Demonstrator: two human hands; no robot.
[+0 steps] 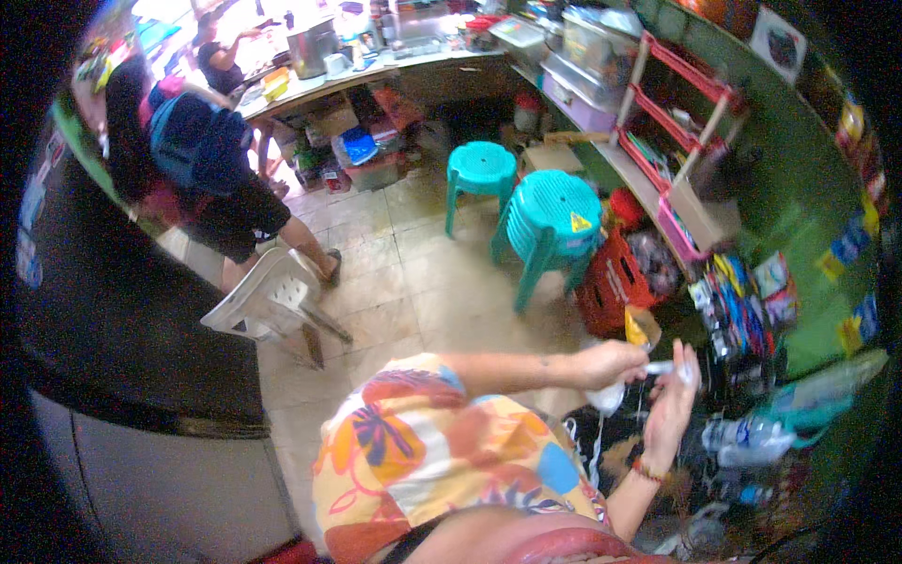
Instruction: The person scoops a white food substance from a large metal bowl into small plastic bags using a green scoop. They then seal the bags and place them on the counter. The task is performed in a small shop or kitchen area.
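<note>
Stretched out to the right, my left hand point(609, 365) is closed on one end of a thin white strip point(658, 368) that looks like plastic. My right hand point(669, 399), with a beaded bracelet at the wrist, pinches the other end, its fingers long and blurred. A pale, whitish thing point(606, 399) hangs just under my left hand; its kind is unclear. Past the hands stands a small yellow and brown packet point(643, 327). Colourful sachets point(738, 301) hang or lie beyond my right hand.
Stacked teal stools point(554, 211) and a single stool point(481, 164) stand on the tiled floor, beside a red crate point(609, 282). A white plastic chair point(272, 296) is at left, near a person point(211, 150) with a backpack. Clear bottles point(747, 440) lie at lower right.
</note>
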